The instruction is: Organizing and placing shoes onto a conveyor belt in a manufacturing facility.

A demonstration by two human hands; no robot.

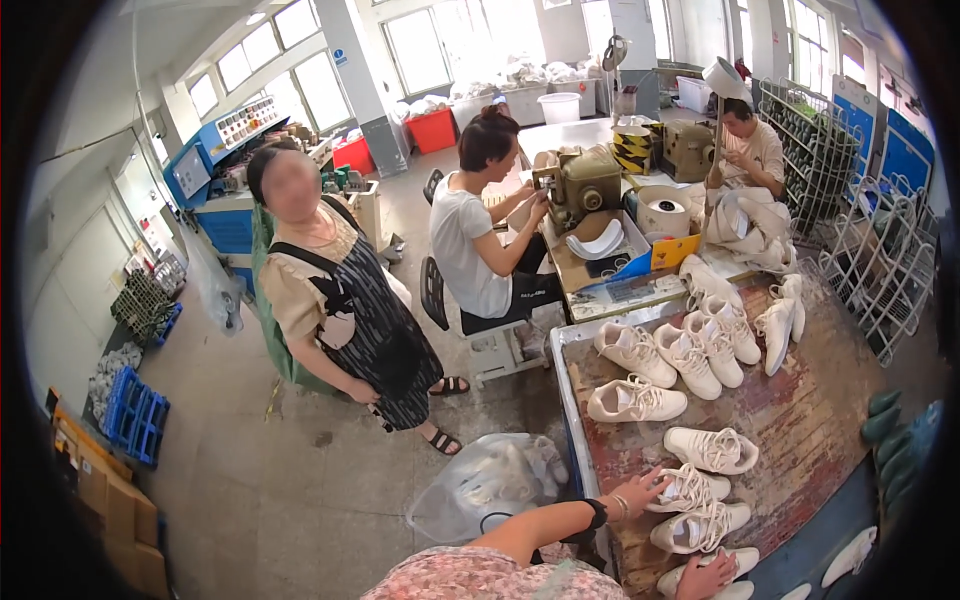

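Observation:
My left hand (640, 492), with a black band and bracelets at the wrist, reaches over the near left edge of the worn table (800, 400). Its fingers are stretched out and touch a cream lace-up sneaker (698, 488). Lower down, my right hand (704, 577) lies with spread fingers on another cream sneaker (740, 562), partly cut off by the frame's bottom. Between the two hands stands a third sneaker (690, 530), its laces tied. Just beyond my left hand, one more sneaker (710, 450) points left.
More cream sneakers (685, 355) stand in a group at the table's far end. A plastic bag (490, 485) sits on the floor at left, near a standing person (350, 290). Two seated people work beside machines (585, 190). Wire racks (885, 260) stand at right, dark green shoe lasts (885, 430) nearer.

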